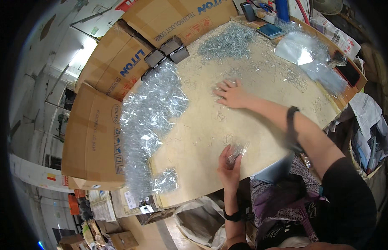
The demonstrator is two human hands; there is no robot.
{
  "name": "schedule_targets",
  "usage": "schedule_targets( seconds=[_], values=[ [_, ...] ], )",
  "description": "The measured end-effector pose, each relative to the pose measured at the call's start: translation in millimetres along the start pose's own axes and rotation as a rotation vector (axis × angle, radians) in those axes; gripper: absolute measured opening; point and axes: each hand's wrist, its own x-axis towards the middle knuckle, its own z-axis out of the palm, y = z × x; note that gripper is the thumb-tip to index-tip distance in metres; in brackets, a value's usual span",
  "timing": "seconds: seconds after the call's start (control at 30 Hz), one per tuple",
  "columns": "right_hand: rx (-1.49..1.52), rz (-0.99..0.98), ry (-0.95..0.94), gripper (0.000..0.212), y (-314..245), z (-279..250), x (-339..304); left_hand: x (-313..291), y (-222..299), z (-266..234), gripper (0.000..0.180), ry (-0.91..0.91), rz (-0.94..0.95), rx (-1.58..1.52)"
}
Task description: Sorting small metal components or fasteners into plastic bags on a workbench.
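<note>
My left hand (229,170) is closed around a small transparent plastic bag (235,155) near the table's front edge. Thin silvery pin-like pieces show in and around the bag's mouth. Farther off, my right hand (230,95) lies palm down on the pale tabletop (194,158), its fingers spread and slightly blurred. Just below it are a few loose metal pins (220,116). A larger heap of the same pins (227,41) covers the far part of the table, with more scattered to the right.
Along the left, many shiny filled plastic bags (152,112) are piled against cardboard boxes (94,137). At the right lie flat plastic bags (302,48) and a dark phone (348,74). A blue box-like item (270,30) rests at the back. Below the front edge sits a white sack (200,218).
</note>
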Motion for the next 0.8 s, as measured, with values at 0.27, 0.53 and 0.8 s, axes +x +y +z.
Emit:
schedule_targets(
  seconds=[0.27,0.53,0.8],
  values=[
    [0.048,-0.292,-0.041,0.055,37.0,-33.3,-132.3,3.2,-9.1,-7.5,0.045,0.013,0.06,-0.018],
    [0.272,-0.333,0.057,0.038,22.9,-45.7,-207.0,2.2,-4.3,-13.7,0.057,-0.06,-0.009,-0.061],
    [0.449,-0.24,0.325,0.039,-5.4,-62.5,-211.9,-6.1,4.4,1.4,0.066,-0.171,0.091,-0.037]
  ],
)
